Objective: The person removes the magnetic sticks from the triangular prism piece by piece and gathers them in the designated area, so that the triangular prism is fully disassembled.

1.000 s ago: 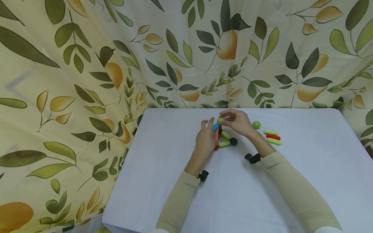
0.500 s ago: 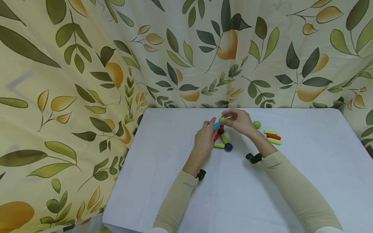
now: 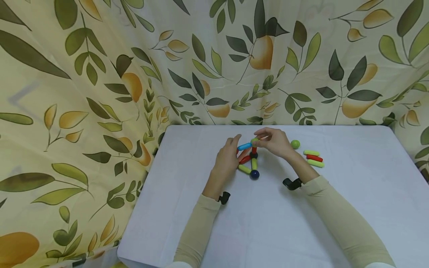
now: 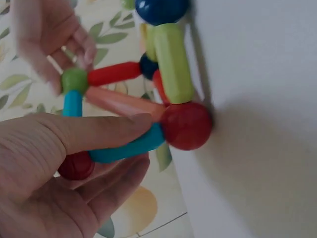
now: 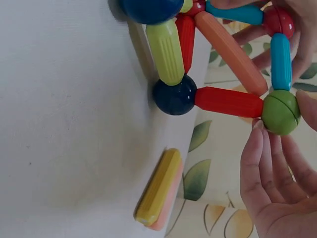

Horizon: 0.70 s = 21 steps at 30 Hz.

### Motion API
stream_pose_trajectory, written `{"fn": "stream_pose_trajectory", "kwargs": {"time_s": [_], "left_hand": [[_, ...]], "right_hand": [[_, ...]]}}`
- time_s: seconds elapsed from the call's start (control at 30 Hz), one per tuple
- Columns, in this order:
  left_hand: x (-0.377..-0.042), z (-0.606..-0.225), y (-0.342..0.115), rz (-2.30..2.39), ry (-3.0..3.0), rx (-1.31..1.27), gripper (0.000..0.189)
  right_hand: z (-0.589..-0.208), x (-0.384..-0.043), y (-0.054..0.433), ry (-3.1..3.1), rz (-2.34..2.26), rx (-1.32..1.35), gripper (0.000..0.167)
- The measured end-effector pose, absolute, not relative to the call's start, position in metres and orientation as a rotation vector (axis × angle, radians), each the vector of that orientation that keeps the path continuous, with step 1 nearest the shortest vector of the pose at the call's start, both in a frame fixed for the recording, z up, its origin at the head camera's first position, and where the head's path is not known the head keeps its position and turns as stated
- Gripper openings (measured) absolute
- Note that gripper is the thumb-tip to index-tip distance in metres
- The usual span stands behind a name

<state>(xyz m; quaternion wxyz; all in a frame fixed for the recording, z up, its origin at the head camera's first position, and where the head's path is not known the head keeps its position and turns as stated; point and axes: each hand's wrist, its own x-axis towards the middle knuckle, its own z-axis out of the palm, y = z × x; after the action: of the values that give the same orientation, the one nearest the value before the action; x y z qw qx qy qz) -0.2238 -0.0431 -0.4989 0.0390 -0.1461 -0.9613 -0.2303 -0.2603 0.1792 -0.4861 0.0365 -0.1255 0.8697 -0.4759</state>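
A frame of toy rods and balls stands on the table between the hands. My left hand (image 3: 227,160) pinches a blue rod (image 4: 129,149) between thumb and fingers, with a red ball (image 4: 187,126) at one end and a darker red ball (image 4: 77,166) at the other. My right hand (image 3: 276,142) holds a green ball (image 5: 281,113) at the frame's upper corner, its fingertips on the ball. From that ball run a second blue rod (image 5: 281,62) and a red rod (image 5: 229,102). A salmon rod (image 5: 230,52) slants across. Low down sit dark blue balls (image 3: 254,174) and lime rods (image 5: 166,52).
To the right lie a loose green ball (image 3: 295,144), two lime rods (image 3: 315,163) and a red rod (image 3: 314,158) on the white table (image 3: 285,223). The right wrist view shows a loose yellow rod (image 5: 159,186) beside a pinkish one. A leaf-patterned curtain (image 3: 214,74) hangs behind.
The frame has turned, its near dark blue ball swinging left and toward the person. My left hand has shifted left with it; my right hand has barely moved and keeps its hold on the green ball.
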Motion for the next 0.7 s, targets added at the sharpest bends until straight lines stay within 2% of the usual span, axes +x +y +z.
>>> {"fn": "stream_pose_trajectory", "kwargs": {"time_s": [0.1, 0.27, 0.7], "left_hand": [[-0.228, -0.496, -0.045, -0.751, -2.922, -0.458, 0.074], [-0.235, -0.48, -0.038, -0.848, -2.913, -0.505, 0.078], [-0.258, -0.47, -0.009, -0.944, -2.901, -0.669, 0.089]], "right_hand": [[-0.486, -0.261, 0.179, 2.664, -1.46, -0.386, 0.049], [-0.485, -0.261, 0.18, 2.654, -1.457, -0.398, 0.051], [-0.486, -0.262, 0.18, 2.58, -1.594, -0.416, 0.041]]}}
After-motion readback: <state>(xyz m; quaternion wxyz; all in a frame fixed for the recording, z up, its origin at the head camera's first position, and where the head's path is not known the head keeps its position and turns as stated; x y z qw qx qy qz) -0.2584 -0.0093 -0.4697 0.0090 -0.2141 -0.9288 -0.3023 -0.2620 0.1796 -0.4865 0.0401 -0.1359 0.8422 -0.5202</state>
